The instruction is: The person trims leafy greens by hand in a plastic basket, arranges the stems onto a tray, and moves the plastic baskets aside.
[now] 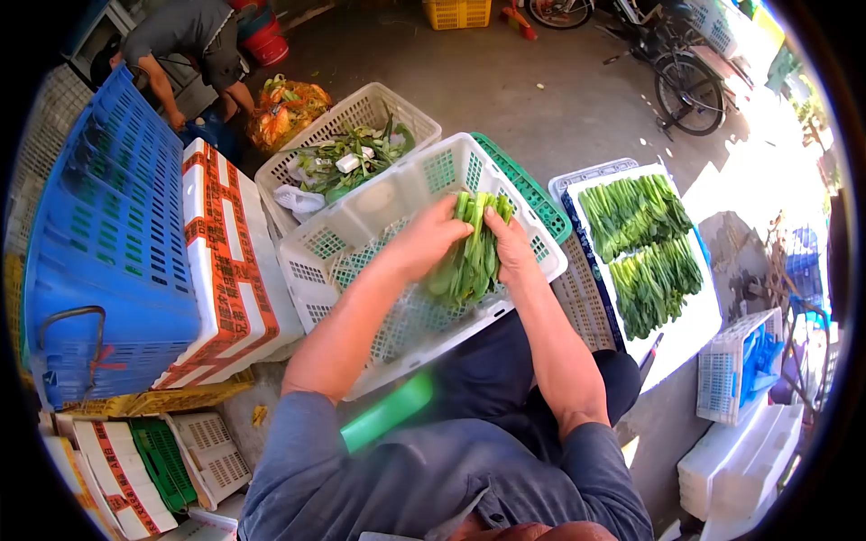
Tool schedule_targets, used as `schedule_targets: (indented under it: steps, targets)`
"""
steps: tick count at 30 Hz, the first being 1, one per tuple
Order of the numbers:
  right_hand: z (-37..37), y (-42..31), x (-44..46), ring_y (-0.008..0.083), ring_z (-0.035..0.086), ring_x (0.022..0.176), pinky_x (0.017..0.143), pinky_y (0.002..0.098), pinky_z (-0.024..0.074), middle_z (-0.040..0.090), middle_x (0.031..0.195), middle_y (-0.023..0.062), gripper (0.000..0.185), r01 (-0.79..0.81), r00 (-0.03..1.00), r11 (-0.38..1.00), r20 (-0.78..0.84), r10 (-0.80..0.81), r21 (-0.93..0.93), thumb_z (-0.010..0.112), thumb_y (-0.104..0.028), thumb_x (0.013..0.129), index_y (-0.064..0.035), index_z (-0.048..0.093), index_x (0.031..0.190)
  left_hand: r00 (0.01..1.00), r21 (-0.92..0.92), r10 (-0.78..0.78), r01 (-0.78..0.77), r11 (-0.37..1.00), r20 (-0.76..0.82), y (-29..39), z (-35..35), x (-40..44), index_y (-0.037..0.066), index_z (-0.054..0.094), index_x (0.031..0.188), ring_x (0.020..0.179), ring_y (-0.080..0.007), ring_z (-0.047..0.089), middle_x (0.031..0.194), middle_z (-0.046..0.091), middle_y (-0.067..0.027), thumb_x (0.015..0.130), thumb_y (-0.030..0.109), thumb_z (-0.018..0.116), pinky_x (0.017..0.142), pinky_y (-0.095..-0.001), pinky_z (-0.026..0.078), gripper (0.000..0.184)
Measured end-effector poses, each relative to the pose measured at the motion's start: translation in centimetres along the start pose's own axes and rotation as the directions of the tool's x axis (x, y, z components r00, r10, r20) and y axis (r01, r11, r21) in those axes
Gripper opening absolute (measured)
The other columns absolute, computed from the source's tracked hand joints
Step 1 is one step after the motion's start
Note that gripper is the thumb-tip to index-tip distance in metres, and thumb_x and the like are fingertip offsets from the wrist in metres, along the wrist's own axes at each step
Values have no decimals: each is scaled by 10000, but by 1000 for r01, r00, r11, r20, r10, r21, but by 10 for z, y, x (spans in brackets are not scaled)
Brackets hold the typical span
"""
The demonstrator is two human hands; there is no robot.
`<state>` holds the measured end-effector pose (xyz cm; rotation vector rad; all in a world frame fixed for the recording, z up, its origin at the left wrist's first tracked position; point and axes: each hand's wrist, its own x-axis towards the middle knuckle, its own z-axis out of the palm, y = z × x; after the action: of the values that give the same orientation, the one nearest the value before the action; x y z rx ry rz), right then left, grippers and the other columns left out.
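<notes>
Both hands hold one bunch of leafy green vegetables (471, 257) above a white plastic crate (397, 347). My left hand (435, 236) grips the bunch from its left side, near the pale stems. On the right side, my right hand (512, 242) is closed on the same bunch, thumb by the stem ends. The leaves hang down toward me. To the right, two rows of similar greens (636, 216) lie on a white board (690, 334).
Behind sits a crate of trimmings (401, 99). A blue crate (117, 243) and a taped foam box (230, 261) stand left. A green object (388, 415) is near my lap. A person (185, 45) bends at upper left; a bicycle (690, 90) stands upper right.
</notes>
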<state>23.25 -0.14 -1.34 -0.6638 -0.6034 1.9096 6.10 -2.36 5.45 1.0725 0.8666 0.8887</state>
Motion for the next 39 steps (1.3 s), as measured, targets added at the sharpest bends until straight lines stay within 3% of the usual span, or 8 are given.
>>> schedule_targets:
  steps: [3,10,15,19,24,27,31,39]
  targets:
    - [-5,1,4,238,662,1076,910,394,575,652,1218,107,446,-16,1000,998,3,16,66,672,-244,978,-40,528,1347,996,250,-11,-11,968,87,24,-1,-3,-9,418,1482,1209,-172,564,1349,589,-112,979,81,581,1011,-325,476,537]
    - [6,7,9,237,663,1071,912,398,572,653,1217,112,459,11,998,998,53,-14,59,681,-257,973,-36,529,1345,988,392,136,-98,915,-70,-17,-27,-4,-16,423,1478,1215,-171,562,1355,592,-102,947,238,693,1035,-329,456,647]
    - [14,17,20,227,659,1058,882,376,567,654,1210,125,479,-129,991,979,9,132,-157,622,-330,1005,-23,531,1362,990,-76,6,-17,997,-142,-68,-35,-8,11,485,1432,1198,-194,567,1327,603,-98,924,353,719,1032,-360,450,656]
    - [23,15,42,255,649,1077,920,358,528,648,1212,158,578,-54,997,675,-74,0,-736,607,-401,991,20,519,1378,980,-213,-23,-20,977,-195,-87,-36,-8,26,493,1421,1182,-196,579,1314,609,-84,946,342,695,1024,-360,454,604]
    - [32,24,34,213,623,1101,944,339,511,648,1205,149,477,101,979,908,-123,-165,-407,621,-219,981,54,521,1358,982,-330,8,-71,941,-189,-82,-36,-17,37,476,1437,1200,-207,586,1322,608,-84,954,323,676,1037,-371,462,596]
    - [38,14,17,191,624,1091,932,315,515,644,1223,128,410,86,996,923,0,-93,-375,572,-147,1001,45,528,1361,989,-395,42,-96,914,-143,-89,-48,-20,39,454,1454,1179,-218,629,1326,624,-102,915,360,728,1009,-366,513,684]
    - [44,11,15,156,651,978,869,285,526,692,1118,93,323,29,996,932,-73,-59,-361,543,-111,1008,44,607,1284,992,-496,4,-65,866,-123,-97,-54,-24,35,493,1424,1178,-218,619,1319,624,-95,969,274,633,1021,-390,495,532]
    - [29,-6,23,158,659,910,824,298,542,683,1065,87,279,106,980,721,-49,-191,-685,535,-130,1027,53,614,1222,981,-539,-68,-42,841,-182,-86,-42,-25,31,528,1390,1128,-251,653,1274,651,-119,982,237,585,990,-416,523,460]
